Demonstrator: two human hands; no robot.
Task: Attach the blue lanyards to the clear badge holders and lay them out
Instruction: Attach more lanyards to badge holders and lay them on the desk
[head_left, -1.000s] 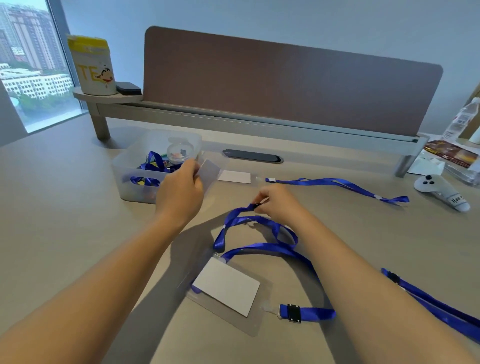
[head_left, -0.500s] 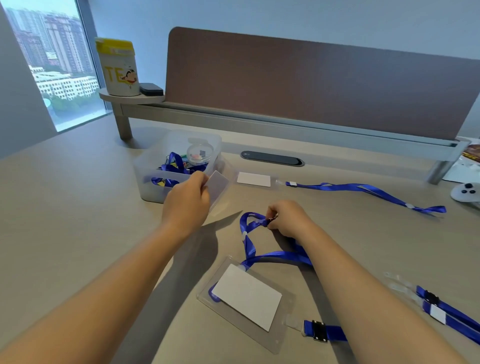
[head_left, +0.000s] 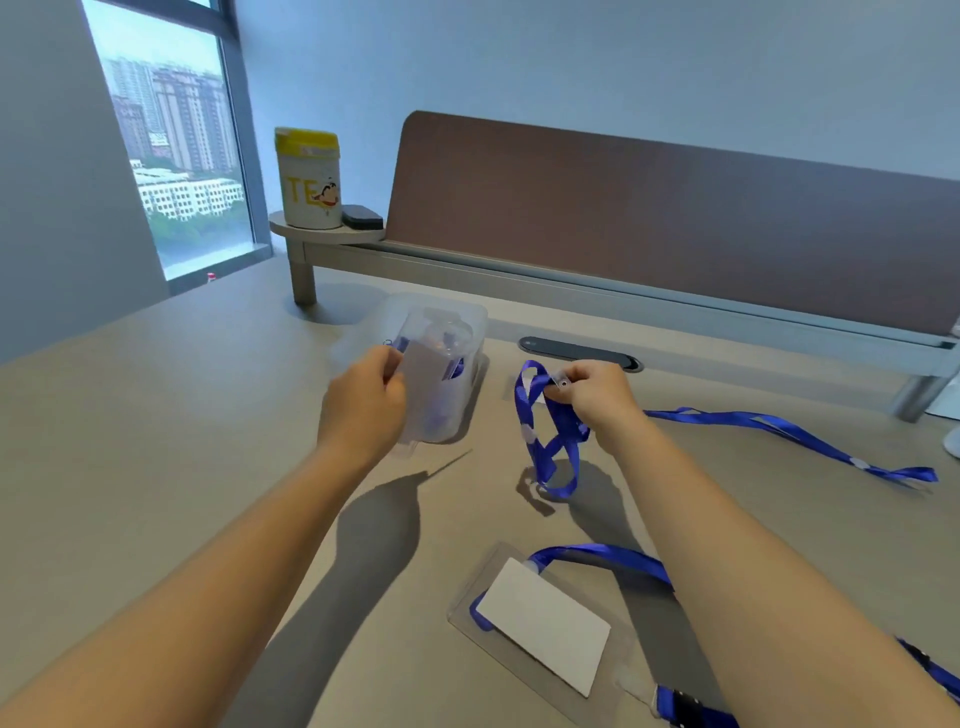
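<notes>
While both hands sit raised over the beige desk (head_left: 156, 467), L hand (head_left: 363, 410) pinches a clear badge holder (head_left: 428, 384) upright, in front of the plastic bin (head_left: 462, 322). R hand (head_left: 592, 395) grips the clip end of a blue lanyard (head_left: 550, 441), loops hanging to the desktop. Hands apart. Near me: finished holder w/ white card (head_left: 540, 621) lying flat. Second lanyard (head_left: 789, 431) stretched out at R. Brown divider panel (head_left: 675, 218) behind; yellow-lidded tub (head_left: 307, 179) on corner shelf; window (head_left: 171, 156) w/ towers at L.
</notes>
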